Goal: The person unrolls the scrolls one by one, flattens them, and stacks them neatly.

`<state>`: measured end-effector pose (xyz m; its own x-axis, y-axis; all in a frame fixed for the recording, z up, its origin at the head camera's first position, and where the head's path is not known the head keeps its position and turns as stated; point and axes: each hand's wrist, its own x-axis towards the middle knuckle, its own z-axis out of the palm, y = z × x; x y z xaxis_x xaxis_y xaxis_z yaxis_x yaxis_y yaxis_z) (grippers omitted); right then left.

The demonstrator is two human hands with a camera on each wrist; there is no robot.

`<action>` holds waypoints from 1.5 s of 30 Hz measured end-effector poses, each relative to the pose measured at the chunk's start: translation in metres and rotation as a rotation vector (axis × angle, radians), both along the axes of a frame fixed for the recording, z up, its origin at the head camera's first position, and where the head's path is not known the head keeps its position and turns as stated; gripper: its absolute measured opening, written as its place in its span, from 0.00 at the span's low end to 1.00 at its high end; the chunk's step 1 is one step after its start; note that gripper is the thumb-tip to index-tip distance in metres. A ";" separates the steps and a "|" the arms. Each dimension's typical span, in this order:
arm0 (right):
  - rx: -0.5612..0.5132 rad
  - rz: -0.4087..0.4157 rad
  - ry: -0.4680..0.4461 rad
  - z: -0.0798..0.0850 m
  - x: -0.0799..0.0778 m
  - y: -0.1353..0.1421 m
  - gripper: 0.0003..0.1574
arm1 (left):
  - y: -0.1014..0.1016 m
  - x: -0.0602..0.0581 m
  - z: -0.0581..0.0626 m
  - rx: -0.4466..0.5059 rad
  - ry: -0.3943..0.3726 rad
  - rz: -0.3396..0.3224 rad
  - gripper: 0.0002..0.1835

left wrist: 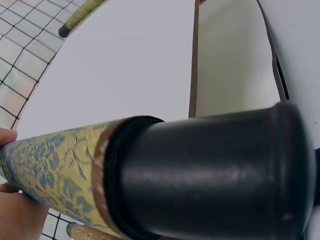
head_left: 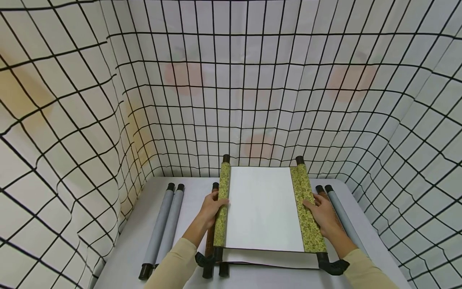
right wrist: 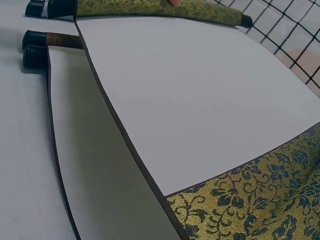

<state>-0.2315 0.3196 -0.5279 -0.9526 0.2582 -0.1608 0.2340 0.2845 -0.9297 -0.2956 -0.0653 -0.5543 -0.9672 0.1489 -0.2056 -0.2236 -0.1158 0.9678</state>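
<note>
The opened scroll [head_left: 265, 208] was between the left hand [head_left: 212, 208] and the right hand [head_left: 323, 212], over a second sheet [head_left: 270, 258] and the table [head_left: 126, 249], on which two rods [head_left: 159, 228] lay side by side to the left and another rod [head_left: 344, 218] lay to the right, while the grid wall [head_left: 252, 96] stood behind and on both sides.

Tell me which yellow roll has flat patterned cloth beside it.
The right yellow roll, in the right hand: a flat cloth band separates it from the white sheet. The left yellow roll meets the sheet directly.
</note>
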 end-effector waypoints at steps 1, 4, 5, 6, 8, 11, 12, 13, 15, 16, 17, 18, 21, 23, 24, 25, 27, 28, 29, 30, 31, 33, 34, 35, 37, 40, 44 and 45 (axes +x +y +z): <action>-0.002 0.004 0.000 0.000 0.000 0.000 0.54 | 0.000 -0.001 0.000 0.002 -0.001 0.006 0.37; 0.004 0.008 -0.003 0.000 0.001 0.001 0.54 | -0.001 -0.001 -0.001 0.006 -0.005 0.028 0.38; 0.004 0.008 -0.002 0.000 0.001 0.001 0.54 | -0.002 -0.002 -0.001 0.012 -0.005 0.035 0.37; 0.003 0.007 0.000 0.000 0.001 0.001 0.53 | -0.002 -0.003 -0.002 0.022 -0.009 0.041 0.37; 0.005 0.005 0.001 0.000 0.001 0.001 0.53 | -0.002 -0.003 -0.002 0.047 -0.019 0.047 0.36; 0.002 0.007 0.001 0.001 0.001 0.001 0.53 | -0.003 -0.004 -0.002 0.071 -0.032 0.045 0.35; 0.003 0.009 0.000 0.002 0.001 0.001 0.54 | -0.003 -0.003 -0.002 0.070 -0.031 0.039 0.36; 0.002 0.009 -0.002 0.002 0.001 0.001 0.54 | -0.004 -0.003 -0.001 0.066 -0.030 0.032 0.36; 0.008 0.015 -0.003 0.003 0.001 0.000 0.55 | -0.005 -0.002 -0.001 0.052 -0.020 0.020 0.38; 0.003 0.016 -0.002 0.004 0.000 0.000 0.55 | -0.005 -0.002 -0.001 0.039 -0.012 0.013 0.40; 0.001 0.016 -0.001 0.004 0.000 0.000 0.55 | -0.005 -0.002 -0.002 0.026 -0.005 0.010 0.41; -0.002 0.016 0.001 0.005 -0.001 0.000 0.55 | -0.005 -0.003 -0.002 0.016 0.001 0.006 0.43; -0.008 0.011 0.000 0.006 -0.001 -0.001 0.55 | -0.005 -0.004 -0.003 -0.011 0.013 0.003 0.44; -0.005 0.003 -0.004 0.007 -0.002 -0.001 0.55 | -0.005 -0.005 -0.003 -0.018 0.021 -0.001 0.43; -0.004 0.000 -0.006 0.007 -0.002 -0.001 0.55 | -0.005 -0.005 -0.003 -0.019 0.024 -0.002 0.43; -0.003 -0.001 -0.009 0.007 -0.002 -0.001 0.55 | -0.005 -0.005 -0.002 -0.018 0.025 -0.002 0.42; -0.002 -0.003 -0.011 0.007 -0.003 0.000 0.56 | -0.005 -0.005 -0.001 -0.023 0.028 -0.001 0.42; -0.004 -0.002 -0.013 0.007 -0.003 0.000 0.56 | -0.005 -0.005 -0.002 -0.028 0.028 -0.001 0.41; -0.005 0.002 -0.014 0.006 -0.003 0.001 0.56 | -0.006 -0.005 -0.001 -0.036 0.028 0.002 0.42; -0.003 0.008 -0.012 0.006 -0.004 0.002 0.56 | -0.006 -0.005 -0.001 -0.041 0.030 0.003 0.42; 0.000 0.014 -0.011 0.005 -0.003 0.002 0.56 | -0.006 -0.004 -0.002 -0.044 0.029 0.004 0.41; 0.003 0.025 -0.010 0.003 -0.003 0.004 0.57 | -0.008 -0.003 -0.003 -0.051 0.032 0.007 0.42; 0.004 0.033 -0.008 0.002 -0.002 0.005 0.57 | -0.009 -0.002 -0.004 -0.048 0.032 0.011 0.41; 0.004 0.038 -0.005 0.001 -0.002 0.005 0.57 | -0.009 -0.002 -0.004 -0.045 0.034 0.013 0.41; -0.001 0.043 -0.003 0.000 -0.002 0.006 0.56 | -0.010 -0.001 -0.004 -0.037 0.033 0.022 0.40; 0.008 0.045 0.006 0.001 -0.002 0.007 0.56 | -0.012 0.000 -0.002 -0.030 0.033 0.043 0.39; 0.036 0.036 0.007 0.004 -0.003 0.009 0.56 | -0.014 0.001 0.000 -0.008 0.028 0.063 0.38; 0.038 0.032 0.002 0.004 -0.002 0.009 0.55 | -0.014 0.001 0.000 -0.006 0.028 0.064 0.37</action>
